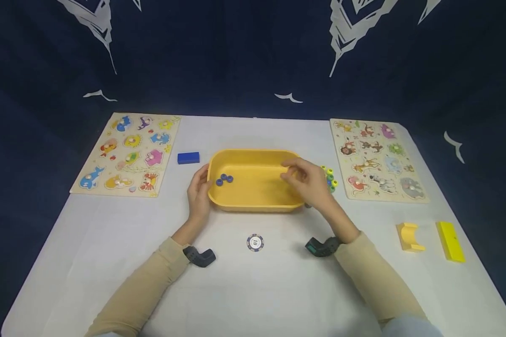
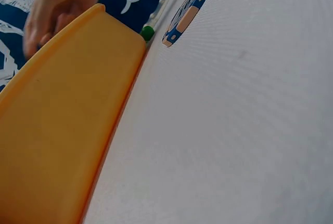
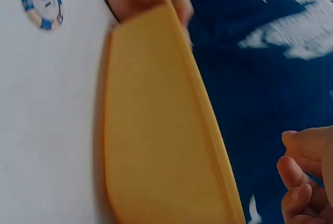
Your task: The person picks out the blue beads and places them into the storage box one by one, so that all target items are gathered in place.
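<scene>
A yellow tray [image 1: 257, 208] stands on the table, with three blue beads [image 1: 229, 179] near its left end. My left hand [image 1: 199, 194] grips that end at the rim. Over the tray's right end hovers my right hand [image 1: 309, 182], thumb and index finger apart, with nothing showing between them; in the right wrist view its fingers [image 3: 299, 174] are half bent. Beside this hand, several yellow, green and blue beads [image 1: 330, 178] lie on the table, partly hidden behind it. One green bead [image 2: 147, 33] shows past the tray's corner in the left wrist view.
A poker chip [image 1: 255, 242] lies in front of the tray. Animal puzzle boards lie at left [image 1: 128, 154] and right [image 1: 379, 159]. A blue block [image 1: 188, 158] sits behind my left hand. A curved yellow block [image 1: 409, 237] and a flat yellow block [image 1: 450, 241] lie far right.
</scene>
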A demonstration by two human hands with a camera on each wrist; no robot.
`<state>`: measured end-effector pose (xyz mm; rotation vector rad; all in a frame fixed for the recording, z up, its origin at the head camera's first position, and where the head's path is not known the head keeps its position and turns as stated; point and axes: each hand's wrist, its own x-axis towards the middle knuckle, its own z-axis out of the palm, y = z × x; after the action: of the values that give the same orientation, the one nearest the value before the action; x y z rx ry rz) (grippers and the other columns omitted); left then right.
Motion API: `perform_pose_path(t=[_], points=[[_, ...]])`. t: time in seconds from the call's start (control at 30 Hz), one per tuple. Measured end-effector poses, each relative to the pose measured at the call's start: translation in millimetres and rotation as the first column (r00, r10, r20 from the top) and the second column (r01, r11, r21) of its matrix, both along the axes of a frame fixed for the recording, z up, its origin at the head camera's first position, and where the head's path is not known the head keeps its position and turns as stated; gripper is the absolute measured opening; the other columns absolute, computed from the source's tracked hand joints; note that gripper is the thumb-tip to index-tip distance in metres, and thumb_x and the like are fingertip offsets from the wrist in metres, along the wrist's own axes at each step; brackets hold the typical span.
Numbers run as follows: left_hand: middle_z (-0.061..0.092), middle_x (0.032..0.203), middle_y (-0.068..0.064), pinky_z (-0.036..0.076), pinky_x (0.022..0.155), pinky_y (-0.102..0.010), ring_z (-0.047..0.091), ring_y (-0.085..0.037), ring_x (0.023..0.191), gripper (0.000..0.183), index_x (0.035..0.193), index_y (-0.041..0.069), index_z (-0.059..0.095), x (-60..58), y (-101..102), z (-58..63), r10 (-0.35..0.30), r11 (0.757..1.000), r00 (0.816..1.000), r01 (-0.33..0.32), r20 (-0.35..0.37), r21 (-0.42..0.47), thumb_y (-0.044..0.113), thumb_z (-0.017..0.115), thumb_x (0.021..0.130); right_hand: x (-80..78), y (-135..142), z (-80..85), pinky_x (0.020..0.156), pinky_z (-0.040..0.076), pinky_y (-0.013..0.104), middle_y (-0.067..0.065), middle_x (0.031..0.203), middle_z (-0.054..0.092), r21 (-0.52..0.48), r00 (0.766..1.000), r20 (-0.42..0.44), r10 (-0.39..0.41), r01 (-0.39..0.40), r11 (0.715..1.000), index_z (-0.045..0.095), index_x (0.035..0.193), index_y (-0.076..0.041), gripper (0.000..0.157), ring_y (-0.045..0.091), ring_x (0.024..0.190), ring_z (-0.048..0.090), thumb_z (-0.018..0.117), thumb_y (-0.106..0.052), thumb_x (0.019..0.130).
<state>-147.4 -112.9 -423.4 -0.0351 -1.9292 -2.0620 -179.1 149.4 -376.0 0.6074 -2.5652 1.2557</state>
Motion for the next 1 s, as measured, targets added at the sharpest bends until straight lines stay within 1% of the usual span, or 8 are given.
perform_pose_path(t=[0.1,0.23,0.37,0.53,0.7,0.77,0.87,1.0], points=[[0.043,0.123,-0.027,0.038,0.097,-0.036,0.042,-0.038,0.114,0.045,0.128,-0.006,0.039,-0.4,-2.8,1.7,0.003,1.0,1.0,-0.003,-0.003,0.004,-0.002,0.036,0.084,8.7,34.7,-7.0,0.045,0.032,0.017,0.002,0.073,0.059,-0.055,0.993,-0.052,-0.107,0.104,0.993,0.064,0.1,-0.008,0.023,0.013,0.056,0.041,0.066,-0.017,0.078],[0.043,0.122,-0.027,0.039,0.097,-0.037,0.043,-0.037,0.113,0.045,0.128,-0.006,0.039,0.6,-5.0,2.1,0.012,1.0,1.0,-0.012,-0.001,0.007,-0.002,0.037,0.083,14.5,61.5,-25.1,0.041,0.03,0.017,0.0,0.072,0.058,-0.04,0.979,0.003,-0.202,0.202,0.979,0.065,0.098,-0.008,0.022,0.014,0.054,0.038,0.066,-0.019,0.078],[0.043,0.12,-0.028,0.037,0.097,-0.043,0.042,-0.039,0.112,0.045,0.128,-0.006,0.039,1.3,-5.0,-0.4,0.012,1.0,1.0,-0.012,0.001,0.023,-0.003,0.037,0.083,16.3,69.9,-44.9,0.044,0.032,0.02,-0.002,0.075,0.058,0.036,0.967,0.073,-0.244,0.242,0.97,0.065,0.098,-0.012,0.022,0.013,0.056,0.04,0.067,-0.02,0.077],[0.043,0.12,-0.028,0.035,0.098,-0.048,0.042,-0.04,0.112,0.045,0.128,-0.006,0.04,-2.2,-5.0,-8.3,-0.001,0.999,1.0,0.001,-0.012,0.037,-0.003,0.037,0.083,15.2,70.1,-60.6,0.045,0.034,0.021,0.0,0.077,0.06,0.118,0.957,0.063,-0.282,0.273,0.955,0.065,0.094,-0.012,0.019,0.014,0.057,0.042,0.067,-0.02,0.077],[0.044,0.122,-0.025,0.036,0.098,-0.045,0.043,-0.037,0.114,0.044,0.128,0.0,0.042,-9.9,-7.1,-21.1,-0.02,0.999,1.0,0.02,-0.006,0.051,-0.002,0.038,0.085,15.6,69.5,-65.6,0.04,0.032,0.021,0.003,0.076,0.061,0.188,0.946,0.054,-0.319,0.304,0.934,0.065,0.088,-0.008,0.019,0.014,0.052,0.042,0.066,-0.023,0.077],[0.045,0.122,-0.024,0.036,0.099,-0.044,0.043,-0.035,0.114,0.044,0.128,0.001,0.043,-10.4,-6.8,-21.2,-0.019,0.998,1.0,0.019,-0.001,0.053,-0.002,0.038,0.084,15.4,69.4,-66.2,0.039,0.031,0.022,0.004,0.075,0.061,0.217,0.945,0.052,-0.324,0.306,0.927,0.066,0.088,-0.006,0.022,0.014,0.051,0.042,0.065,-0.025,0.078],[0.045,0.122,-0.025,0.036,0.098,-0.044,0.043,-0.037,0.113,0.044,0.127,-0.001,0.042,-8.3,-4.8,-16.0,-0.011,0.999,1.0,0.012,-0.006,0.047,-0.003,0.038,0.083,14.6,69.6,-66.6,0.04,0.031,0.021,0.004,0.076,0.061,0.242,0.943,0.054,-0.329,0.307,0.92,0.066,0.089,-0.006,0.024,0.012,0.052,0.041,0.064,-0.028,0.078],[0.044,0.121,-0.027,0.038,0.097,-0.041,0.042,-0.039,0.112,0.045,0.127,-0.005,0.041,-2.9,-2.4,-4.3,0.002,1.0,1.0,-0.002,-0.001,0.019,-0.003,0.037,0.082,14.4,69.0,-55.9,0.039,0.033,0.021,0.003,0.074,0.06,0.176,0.932,0.05,-0.359,0.346,0.922,0.065,0.089,-0.007,0.023,0.013,0.052,0.042,0.065,-0.027,0.078]])
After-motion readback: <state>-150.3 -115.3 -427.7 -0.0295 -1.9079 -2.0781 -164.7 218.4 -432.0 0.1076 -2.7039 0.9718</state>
